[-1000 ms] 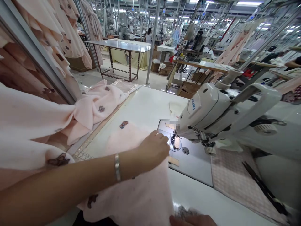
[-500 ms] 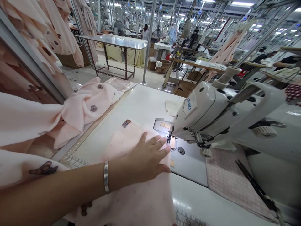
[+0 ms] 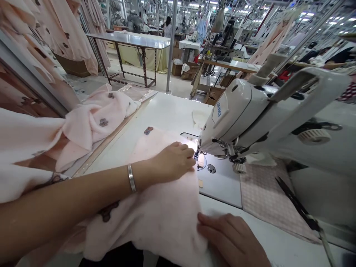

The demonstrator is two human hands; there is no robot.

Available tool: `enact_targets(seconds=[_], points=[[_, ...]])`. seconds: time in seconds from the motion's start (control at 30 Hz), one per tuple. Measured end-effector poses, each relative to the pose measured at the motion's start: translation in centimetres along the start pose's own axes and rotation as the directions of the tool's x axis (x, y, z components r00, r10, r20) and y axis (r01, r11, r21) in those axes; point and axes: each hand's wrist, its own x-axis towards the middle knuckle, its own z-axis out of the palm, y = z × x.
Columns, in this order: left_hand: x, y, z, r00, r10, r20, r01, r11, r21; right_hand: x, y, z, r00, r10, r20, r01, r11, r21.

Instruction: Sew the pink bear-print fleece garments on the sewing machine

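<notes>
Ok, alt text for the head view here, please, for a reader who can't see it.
A person's left hand presses pale pink fabric flat beside the needle of a white sewing machine, while the right hand rests on the fabric's near edge. More pink cloth lies heaped on the white table, with a factory floor behind.

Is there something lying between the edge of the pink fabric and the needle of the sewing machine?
Nothing visible lies between them. The left hand presses the pink fabric flat, its edge already beside the needle of the sewing machine. The right hand rests on the fabric's near edge, away from the needle.
</notes>
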Motion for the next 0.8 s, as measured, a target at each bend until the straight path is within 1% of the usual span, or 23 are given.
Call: enact_targets(seconds=[0.07,0.13,0.2,0.23,0.27,0.3,0.33,0.37,0.4,0.43,0.47,0.53,0.6,0.63,0.7,0.8], points=[[-0.6,2.4,-1.3,0.995,-0.095,0.012,0.095,0.991,-0.091,0.9,-0.2,-0.1,0.998,0.058,-0.026,-0.057,0.998,0.034],[-1.9,5.8,-2.4,0.988,-0.154,-0.002,0.151,0.973,-0.175,1.6,-0.9,-0.2,0.99,0.128,-0.062,-0.121,0.987,0.108],[-3.1,8.7,-2.9,0.985,-0.16,-0.06,0.152,0.981,-0.124,2.0,-1.7,-0.5,0.958,0.242,-0.151,-0.208,0.956,0.208],[-3.5,9.7,-2.9,0.982,-0.164,-0.096,0.156,0.984,-0.091,2.1,-2.0,-0.7,0.931,0.3,-0.206,-0.242,0.934,0.263],[-3.9,10.2,-2.7,0.977,-0.175,-0.125,0.168,0.983,-0.068,2.1,-2.2,-0.8,0.912,0.326,-0.248,-0.247,0.921,0.302],[-4.1,10.4,-2.4,0.974,-0.179,-0.136,0.172,0.983,-0.059,2.0,-2.2,-0.9,0.909,0.32,-0.267,-0.231,0.92,0.317],[-4.4,10.3,-2.1,0.98,-0.159,-0.119,0.153,0.987,-0.056,1.8,-2.1,-1.0,0.927,0.268,-0.262,-0.185,0.935,0.302],[-4.7,10.1,-1.8,0.989,-0.11,-0.095,0.106,0.993,-0.046,1.5,-2.0,-0.9,0.956,0.189,-0.226,-0.127,0.956,0.264],[-5.0,9.8,-1.5,0.996,-0.061,-0.07,0.06,0.998,-0.017,1.2,-1.8,-0.8,0.981,0.101,-0.166,-0.065,0.976,0.21],[-5.4,9.6,-1.3,0.999,-0.011,-0.033,0.012,1.0,0.026,0.8,-1.6,-0.7,0.995,0.028,-0.098,-0.013,0.989,0.149],[-5.8,9.4,-1.1,0.999,0.034,-0.003,-0.034,0.997,0.066,0.4,-1.4,-0.6,0.999,-0.023,-0.037,0.026,0.996,0.089],[-6.7,9.1,-0.8,0.995,0.089,0.033,-0.092,0.991,0.098,-0.1,-1.3,-0.5,0.997,-0.069,0.035,0.07,0.997,-0.018],[-7.2,8.6,-0.8,0.992,0.119,0.042,-0.121,0.991,0.056,-0.2,-1.2,-0.6,0.991,-0.109,0.072,0.116,0.988,-0.1],[-7.3,8.3,-0.8,0.991,0.127,0.03,-0.128,0.992,0.022,0.0,-1.1,-0.6,0.988,-0.13,0.079,0.139,0.983,-0.123],[-7.0,7.2,-0.9,0.992,0.126,0.005,-0.126,0.991,-0.046,0.5,-0.6,-0.7,0.986,-0.153,0.07,0.161,0.98,-0.12],[-5.6,4.9,-1.0,0.992,0.123,0.007,-0.121,0.981,-0.153,1.8,0.7,-0.3,0.991,-0.12,0.052,0.124,0.99,-0.07]])
